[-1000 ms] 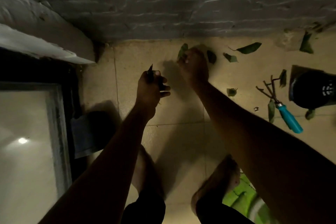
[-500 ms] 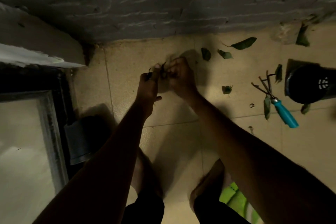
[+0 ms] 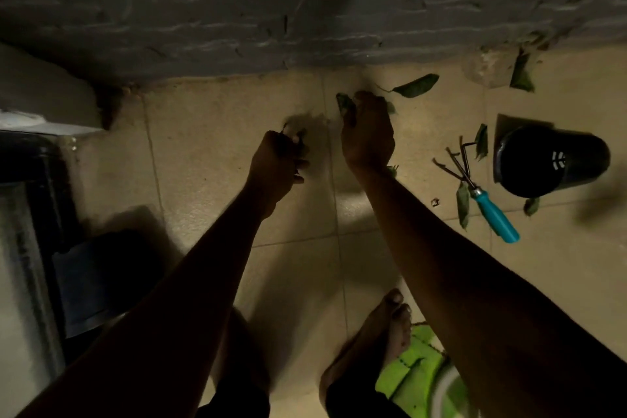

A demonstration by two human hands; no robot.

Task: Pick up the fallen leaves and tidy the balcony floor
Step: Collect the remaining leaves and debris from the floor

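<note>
Progress partial: clenched leaf bunch (image 3: 299, 147) in left hand (image 3: 276, 164), pinched leaf (image 3: 345, 106) with right hand (image 3: 368, 134) fingers (image 3: 367, 99); left several leaves (image 3: 415, 85) near rake (image 3: 490, 205).

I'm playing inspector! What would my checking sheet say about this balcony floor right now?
Surface: beige tiled floor, leaves scattered toward the right.
Job's things: long leaf by the wall; loose leaves further right.
Clutter: blue-handled hand rake; black pot tipped over; green object at the bottom edge.
Grips: left hand holds gathered leaves; right hand pinches a leaf at the floor.
Cables: nothing seen.
Surroundings: rough grey wall ahead; glass panel at left.
</note>
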